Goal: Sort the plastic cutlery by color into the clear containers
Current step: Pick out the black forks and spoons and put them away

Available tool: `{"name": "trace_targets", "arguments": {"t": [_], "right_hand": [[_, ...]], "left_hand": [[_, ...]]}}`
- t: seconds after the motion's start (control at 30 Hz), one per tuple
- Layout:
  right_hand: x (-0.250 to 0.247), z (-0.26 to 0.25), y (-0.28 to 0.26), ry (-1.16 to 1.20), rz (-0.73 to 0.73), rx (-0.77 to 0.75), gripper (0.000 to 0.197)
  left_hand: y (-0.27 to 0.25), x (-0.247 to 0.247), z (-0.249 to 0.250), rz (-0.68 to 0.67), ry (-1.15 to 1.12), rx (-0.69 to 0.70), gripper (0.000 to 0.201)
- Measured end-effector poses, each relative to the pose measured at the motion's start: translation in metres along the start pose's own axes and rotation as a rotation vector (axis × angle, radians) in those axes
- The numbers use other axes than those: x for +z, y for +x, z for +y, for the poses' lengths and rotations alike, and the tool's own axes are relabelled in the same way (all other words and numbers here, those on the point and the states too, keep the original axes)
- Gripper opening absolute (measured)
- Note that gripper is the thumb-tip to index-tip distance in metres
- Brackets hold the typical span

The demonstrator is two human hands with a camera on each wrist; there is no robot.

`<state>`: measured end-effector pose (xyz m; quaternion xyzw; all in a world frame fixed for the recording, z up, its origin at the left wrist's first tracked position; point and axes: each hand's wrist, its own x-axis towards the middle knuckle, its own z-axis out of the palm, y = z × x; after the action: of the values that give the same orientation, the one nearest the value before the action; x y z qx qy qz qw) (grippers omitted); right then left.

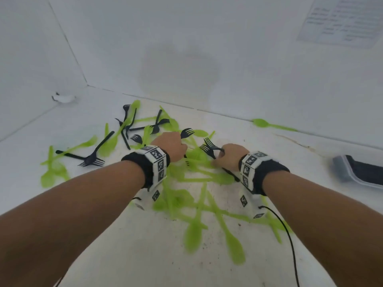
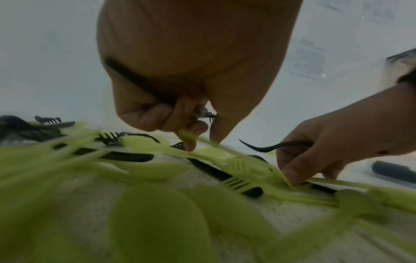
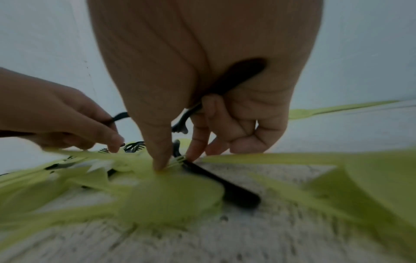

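Green spoons (image 1: 193, 235) and black forks (image 1: 91, 159) lie scattered in a heap on the white table (image 1: 128, 245). My left hand (image 1: 176, 146) sits over the heap's middle. It grips a black fork (image 2: 139, 83) across the palm, tines poking out beyond the knuckles (image 1: 187, 132), while thumb and forefinger pinch a green piece (image 2: 189, 137). My right hand (image 1: 232, 156) holds black forks (image 1: 209, 146), one handle (image 3: 236, 76) lying in the palm. Its thumb and forefinger touch the tines of another black fork (image 3: 220, 181) lying on the table.
A clear container (image 1: 360, 172) with something dark in it lies at the table's right edge. One green spoon (image 1: 269, 124) rests against the back wall. A sheet of paper (image 1: 342, 21) hangs on the wall. A black cable (image 1: 290, 241) runs from my right wrist.
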<state>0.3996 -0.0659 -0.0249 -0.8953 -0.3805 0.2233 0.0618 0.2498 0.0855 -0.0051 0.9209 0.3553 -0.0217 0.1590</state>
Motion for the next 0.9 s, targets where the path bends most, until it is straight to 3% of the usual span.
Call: {"name": "trace_targets", "arguments": {"t": [0.13, 0.2, 0.3, 0.33, 0.4, 0.53, 0.77, 0.9], "right_hand": [[0.005, -0.008, -0.010, 0.137, 0.096, 0.089, 0.044], [0.006, -0.014, -0.013, 0.141, 0.107, 0.118, 0.036], [0.010, -0.024, -0.015, 0.099, 0.096, 0.128, 0.025], [0.012, -0.027, -0.014, 0.082, 0.101, 0.127, 0.023], [0.016, -0.030, -0.013, 0.049, 0.109, 0.142, 0.024], [0.018, -0.031, -0.017, 0.099, 0.158, 0.191, 0.018], [0.009, -0.034, -0.023, 0.317, 0.445, 0.217, 0.015], [0.006, -0.045, -0.016, 0.432, 0.485, 0.224, 0.026]], "left_hand": [[0.028, 0.001, -0.001, -0.109, 0.064, 0.046, 0.026], [0.036, 0.003, -0.007, -0.158, 0.045, 0.083, 0.026], [0.044, 0.005, -0.014, -0.217, 0.000, 0.125, 0.048], [0.045, 0.004, -0.016, -0.230, 0.009, 0.135, 0.046], [0.042, 0.001, -0.020, -0.204, 0.045, 0.161, 0.032], [0.043, 0.001, -0.023, -0.144, 0.069, 0.157, 0.029], [0.043, -0.005, -0.018, -0.162, -0.253, 0.059, 0.040], [0.035, -0.014, -0.015, -0.165, -0.414, 0.042, 0.041]]}}
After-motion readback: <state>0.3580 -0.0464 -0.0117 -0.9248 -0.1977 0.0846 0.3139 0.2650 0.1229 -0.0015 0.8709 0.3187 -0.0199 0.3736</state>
